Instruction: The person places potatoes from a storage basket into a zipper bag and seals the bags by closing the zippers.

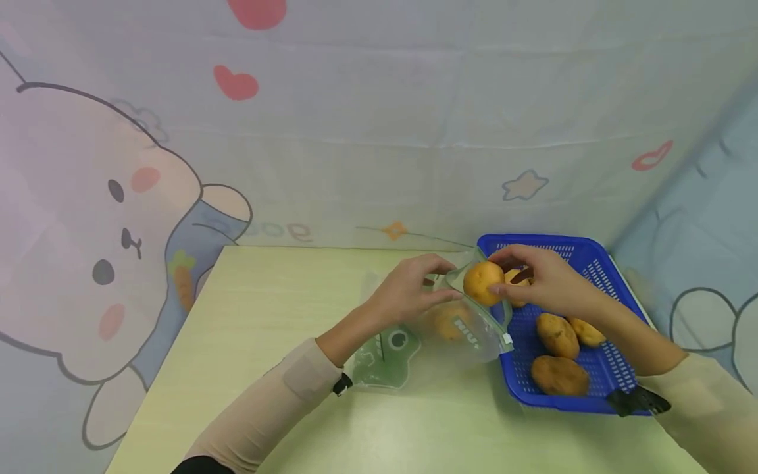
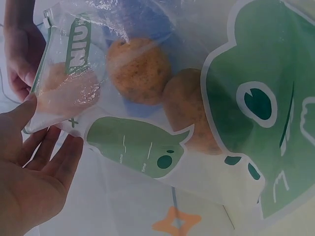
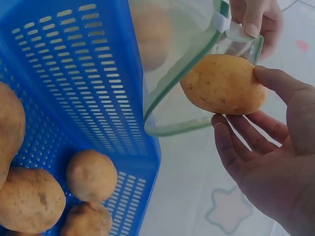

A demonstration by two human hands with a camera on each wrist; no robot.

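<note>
My left hand (image 1: 434, 282) pinches the rim of a clear zip bag (image 1: 414, 342) with green frog prints and holds its mouth open beside the basket. My right hand (image 1: 505, 274) holds a yellow-brown potato (image 1: 482, 282) at the bag's mouth. The right wrist view shows this potato (image 3: 224, 83) between thumb and fingers, against the bag's green rim (image 3: 179, 78). Two potatoes (image 2: 139, 70) lie inside the bag (image 2: 147, 147), as the left wrist view shows. My left hand (image 2: 37, 162) touches the bag's edge there.
A blue slotted basket (image 1: 598, 263) stands at the right of the pale green table (image 1: 266, 316), holding several potatoes (image 1: 556, 334). A cartoon-print cloth backdrop (image 1: 355, 131) closes in the back and right sides. The table's left half is bare.
</note>
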